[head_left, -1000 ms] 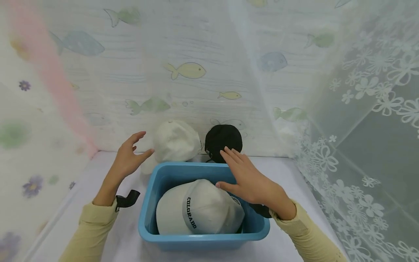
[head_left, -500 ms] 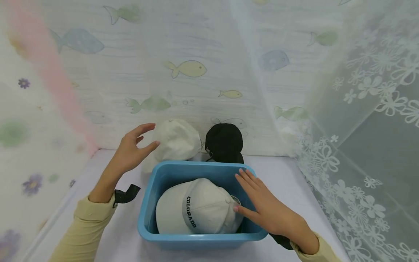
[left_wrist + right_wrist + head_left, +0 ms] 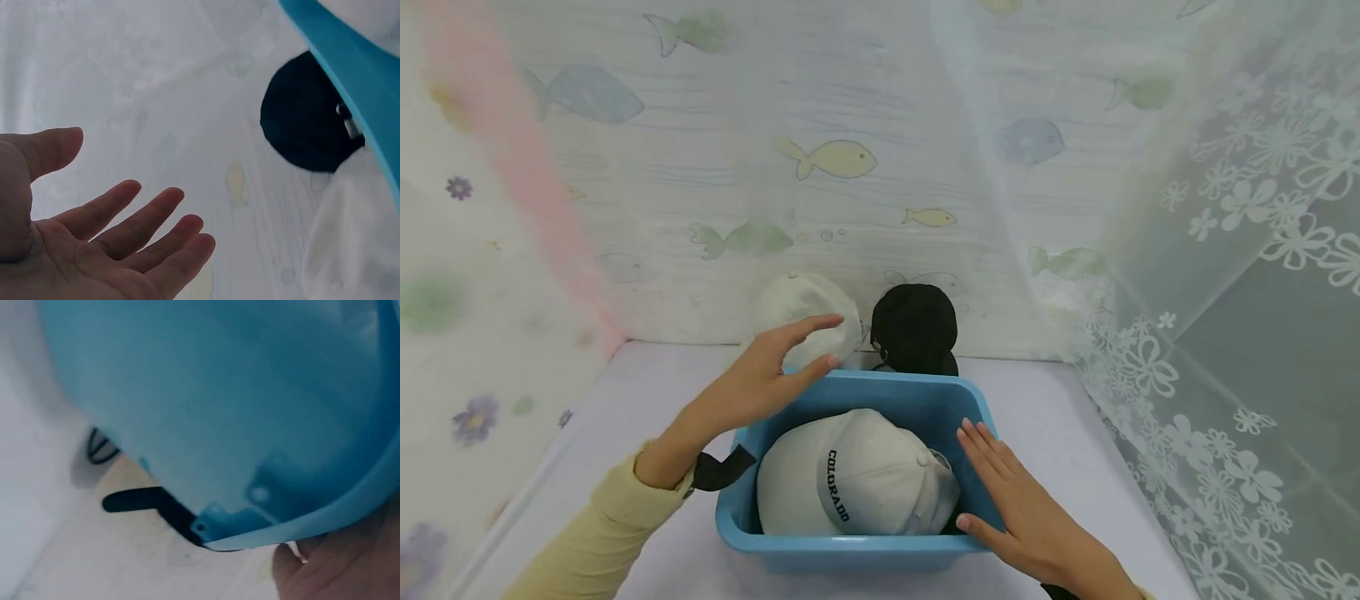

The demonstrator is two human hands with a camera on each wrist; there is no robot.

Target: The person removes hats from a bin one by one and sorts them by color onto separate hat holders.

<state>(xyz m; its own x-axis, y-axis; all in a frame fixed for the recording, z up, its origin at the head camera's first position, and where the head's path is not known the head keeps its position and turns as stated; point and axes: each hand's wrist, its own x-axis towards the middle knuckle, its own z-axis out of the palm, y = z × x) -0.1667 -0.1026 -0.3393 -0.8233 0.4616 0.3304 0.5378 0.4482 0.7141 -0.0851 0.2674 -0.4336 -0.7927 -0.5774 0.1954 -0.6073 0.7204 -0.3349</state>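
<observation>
A blue plastic bin (image 3: 850, 546) holds a white baseball cap (image 3: 880, 475) with COLORADO lettered across its front. My left hand (image 3: 760, 375) hovers over the bin's back left corner, thumb and fingers spread and nothing between them. In the left wrist view its palm (image 3: 94, 262) shows bare. The right hand (image 3: 1030, 517) lies with straight fingers along the bin's right rim; in the right wrist view that hand (image 3: 344, 562) is right at the rim. Behind the bin, a second white cap (image 3: 808, 296) is partly covered by my left hand, beside a black cap (image 3: 913, 325).
A white cloth (image 3: 1052, 417) covers the table under the bin. A fish-print curtain (image 3: 850, 217) hangs close behind the caps. Sheer lace with white flowers (image 3: 1210, 417) borders the right side.
My left hand has moved right, from beside the rear white cap to in front of it. The right hand has drawn back from over the bin, rightward and nearer, to its right rim.
</observation>
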